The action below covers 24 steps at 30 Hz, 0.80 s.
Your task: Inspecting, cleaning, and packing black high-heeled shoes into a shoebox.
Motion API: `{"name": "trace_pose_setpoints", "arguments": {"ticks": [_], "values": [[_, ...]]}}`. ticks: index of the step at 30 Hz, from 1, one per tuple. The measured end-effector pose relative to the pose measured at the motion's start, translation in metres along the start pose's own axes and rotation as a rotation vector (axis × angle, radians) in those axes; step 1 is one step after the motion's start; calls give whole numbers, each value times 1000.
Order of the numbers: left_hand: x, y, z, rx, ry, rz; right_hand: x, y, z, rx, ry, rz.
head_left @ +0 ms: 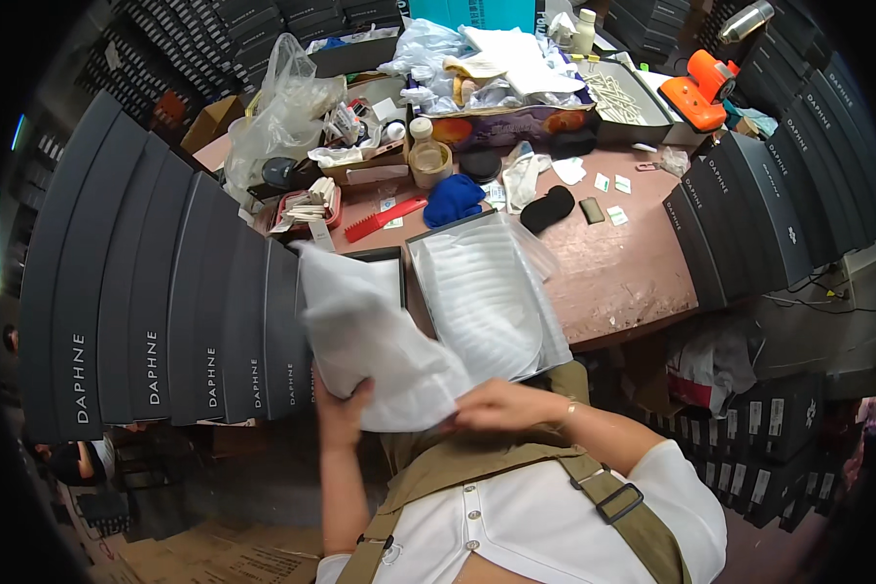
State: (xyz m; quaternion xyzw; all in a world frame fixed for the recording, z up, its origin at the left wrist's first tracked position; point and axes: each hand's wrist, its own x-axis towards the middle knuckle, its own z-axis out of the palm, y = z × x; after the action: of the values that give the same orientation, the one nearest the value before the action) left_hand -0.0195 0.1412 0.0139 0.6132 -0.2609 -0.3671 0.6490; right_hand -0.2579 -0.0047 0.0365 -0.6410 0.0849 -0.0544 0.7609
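Note:
A white cloth-like bag [375, 360] hangs in front of my body, slightly smeared by motion. My left hand [343, 411] grips its lower left side, the thumb on the near face. With fingers closed, my right hand [501, 404] pinches its lower right corner. Whatever is inside the bag is hidden. Just beyond, an open dark shoebox [562, 355] lies at the table's near edge, lined with ribbed white foam wrap [482, 297]. Partly behind the bag, another dark box with a white inside [387, 277] shows.
Dark shoeboxes [151, 282] stand in a row on the left, and more boxes [749, 214] on the right. Farther back on the table [628, 277] lie a red comb [384, 219], a blue cloth [455, 200], a jar [428, 161] and an orange tape dispenser [699, 90].

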Motion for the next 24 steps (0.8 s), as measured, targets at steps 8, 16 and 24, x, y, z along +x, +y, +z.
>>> {"name": "trace_pose_setpoints", "arguments": {"ticks": [8,16,24], "values": [[91,22,86,-107,-233,-99,-37,-15,-34,-491,505,-63],[75,-126,187,218,-169,20,-10,44,-99,-976,828,138],[86,-129,219,106,-216,-236,-15,178,-204,-696,1030,139]]}}
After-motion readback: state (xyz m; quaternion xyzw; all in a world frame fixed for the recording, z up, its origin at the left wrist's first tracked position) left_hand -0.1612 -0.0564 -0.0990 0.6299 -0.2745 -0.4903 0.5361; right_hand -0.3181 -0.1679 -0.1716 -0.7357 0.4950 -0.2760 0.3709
